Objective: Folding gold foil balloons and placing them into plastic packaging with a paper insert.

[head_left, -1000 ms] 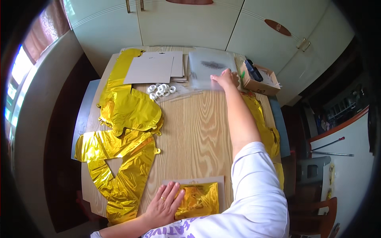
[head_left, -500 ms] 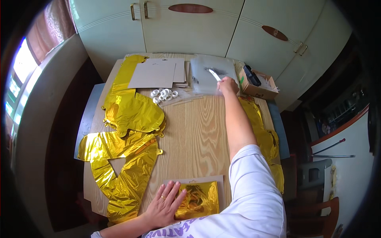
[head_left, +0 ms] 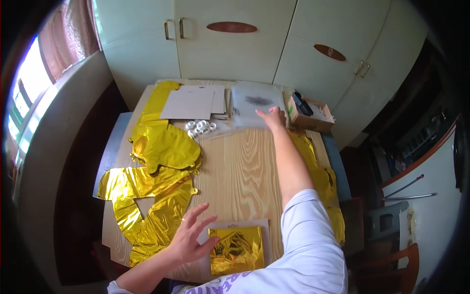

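Note:
My left hand (head_left: 188, 240) hovers with its fingers spread at the left edge of a folded gold foil balloon (head_left: 236, 250). That balloon lies on a grey-white card (head_left: 266, 235) near the table's front edge. My right arm reaches to the back of the table. There my right hand (head_left: 275, 119) is over the near right part of a stack of clear plastic bags (head_left: 243, 105). Its thumb points left, apart from the curled fingers, and I see nothing between them. A dark smudge-like patch shows on the bags.
Gold foil balloons (head_left: 171, 149) cover the table's left side, and more foil (head_left: 325, 183) lies along the right. White tape rolls (head_left: 199, 127) sit before stacked cards (head_left: 188, 103). A cardboard box (head_left: 313, 117) with a black tool (head_left: 302, 104) stands back right. Pale cabinets (head_left: 225, 54) rise behind.
My left hand has lifted off the folded foil, moving slightly left. A white strip-like shape seen at my right hand no longer shows, and that hand's thumb now sticks out. The view has tilted a little.

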A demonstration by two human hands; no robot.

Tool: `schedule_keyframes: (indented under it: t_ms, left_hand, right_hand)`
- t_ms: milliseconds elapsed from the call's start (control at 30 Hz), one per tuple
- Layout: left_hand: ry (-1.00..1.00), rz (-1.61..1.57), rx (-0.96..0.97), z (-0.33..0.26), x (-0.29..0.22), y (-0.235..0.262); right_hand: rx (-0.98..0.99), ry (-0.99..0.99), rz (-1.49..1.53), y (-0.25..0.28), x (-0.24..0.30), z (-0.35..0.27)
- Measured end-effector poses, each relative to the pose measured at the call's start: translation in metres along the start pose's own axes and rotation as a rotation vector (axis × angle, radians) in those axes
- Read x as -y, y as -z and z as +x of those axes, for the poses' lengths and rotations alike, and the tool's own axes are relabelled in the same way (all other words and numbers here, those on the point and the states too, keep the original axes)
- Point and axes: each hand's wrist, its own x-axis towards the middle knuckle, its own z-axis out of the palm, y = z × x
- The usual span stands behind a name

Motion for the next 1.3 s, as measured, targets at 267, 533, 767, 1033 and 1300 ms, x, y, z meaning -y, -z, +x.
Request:
schedule_keyframes:
  t_ms: [267, 533, 767, 1033, 1300]
  left_hand:
    - [0.054, -0.044, 0.010, 0.035, 0.009, 0.012]
    - [0.413, -0.650, -0.146, 0.148, 0.055, -0.020]
    - [0.582, -1.266, -0.373, 0.170, 0.042, -0.046]
    - [0.430, -1.022, -0.385, 0.108, 0.033, -0.025]
    - [0.240, -0.485, -0.503, 0.077, 0.008, -0.003]
  right_hand:
    - [0.040, -0.093, 0.120, -0.008, -0.017, 0.020]
    - [0.029, 0.319, 0.664, 0.045, -0.004, -0.060]
    - [0.196, 0.333, 0.792, 0.108, 0.012, -0.194]
    - [0.153, 0.439, 0.659, 0.141, 0.014, -0.266]
    - [0.119, 0.529, 0.538, 0.142, 0.018, -0.296]
